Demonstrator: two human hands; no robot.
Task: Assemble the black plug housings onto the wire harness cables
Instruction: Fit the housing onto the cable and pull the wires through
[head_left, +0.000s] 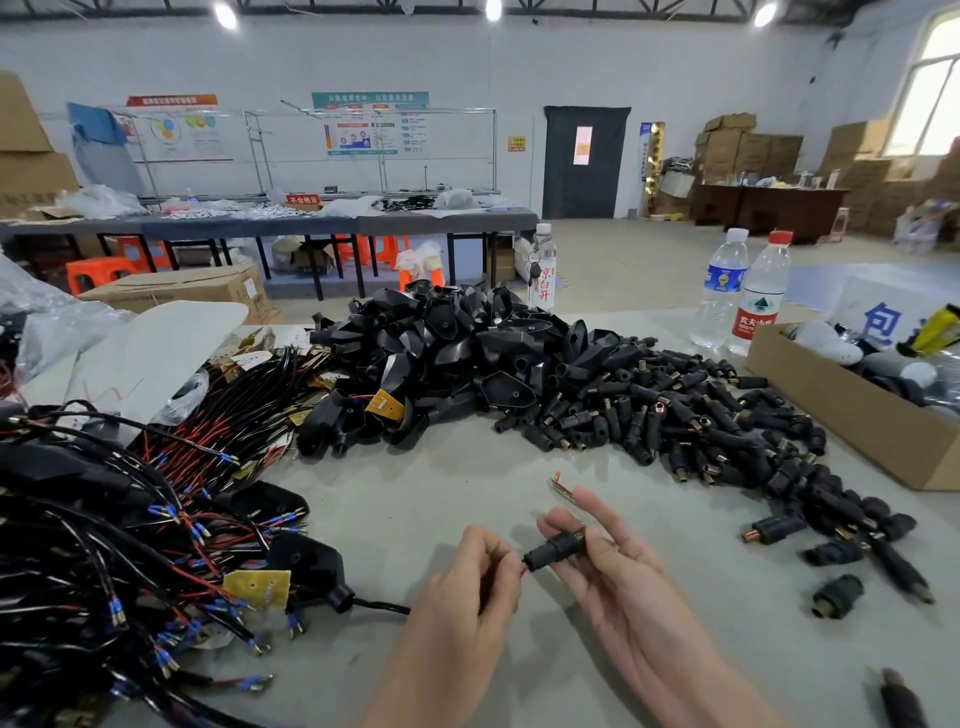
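Note:
My right hand (618, 577) holds a small black plug housing (555, 550) between thumb and fingers, just above the grey table (441, 493). My left hand (467, 587) pinches the thin red and black wires entering the housing's left end. The wires' red-tipped ends (560, 482) stick out beyond my right fingers. A black cable (382, 605) runs left from my left hand to a black cover (311, 566) in the tangled wire harness pile (119, 545).
A heap of large black covers (441, 358) lies at the centre back. Several small black plug housings (701, 426) spread to the right. A cardboard box (852, 405) stands at the right edge, with water bottles (743, 291) behind it.

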